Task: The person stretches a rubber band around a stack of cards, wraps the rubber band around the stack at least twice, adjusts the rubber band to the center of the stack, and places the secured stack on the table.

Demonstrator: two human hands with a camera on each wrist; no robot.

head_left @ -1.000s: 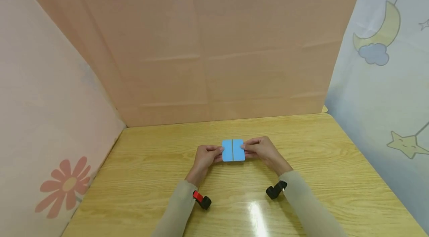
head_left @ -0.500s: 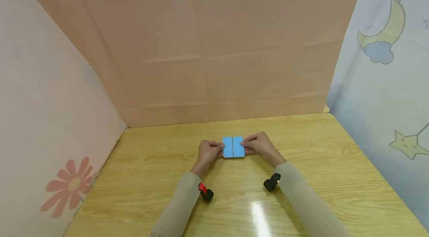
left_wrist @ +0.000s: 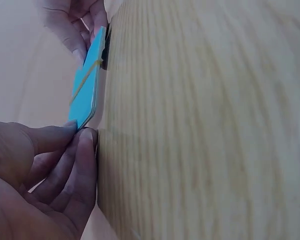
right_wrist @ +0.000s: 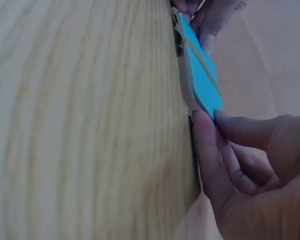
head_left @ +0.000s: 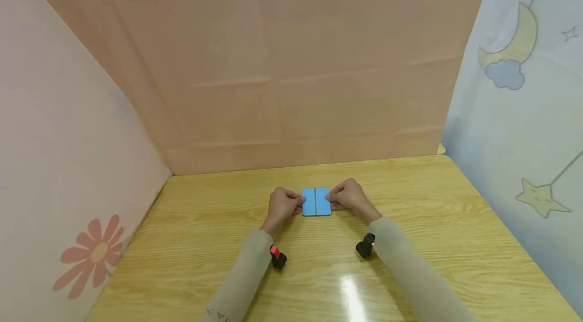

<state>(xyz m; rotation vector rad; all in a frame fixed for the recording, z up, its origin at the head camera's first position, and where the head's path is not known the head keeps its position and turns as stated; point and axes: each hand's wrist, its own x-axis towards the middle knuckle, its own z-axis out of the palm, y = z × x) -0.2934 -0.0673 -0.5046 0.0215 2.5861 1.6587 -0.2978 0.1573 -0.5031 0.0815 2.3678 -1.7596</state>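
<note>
Both hands hold a thin stack of light blue cards [head_left: 323, 202] flat, close over the wooden table. A yellowish rubber band [head_left: 315, 201] runs round its middle. My left hand [head_left: 281, 206] pinches the left edge, thumb on top and fingers below. My right hand [head_left: 354, 196] grips the opposite edge the same way. In the left wrist view the layered edge of the cards [left_wrist: 85, 102] shows, with the band [left_wrist: 86, 80] slanting across. From the right wrist, the cards [right_wrist: 205, 87] are seen nearly edge-on, their underside close to the tabletop.
The wooden table [head_left: 218, 246] reaches back to a tan hanging sheet [head_left: 273, 84]. Pale printed cloths stand along the left [head_left: 68, 134] and right [head_left: 514, 134] sides. A small black camera [head_left: 279, 260] is strapped on the left wrist, another camera [head_left: 365, 246] on the right.
Both hands and the banded cards have shifted slightly toward the back of the table. The hold on both edges stays the same.
</note>
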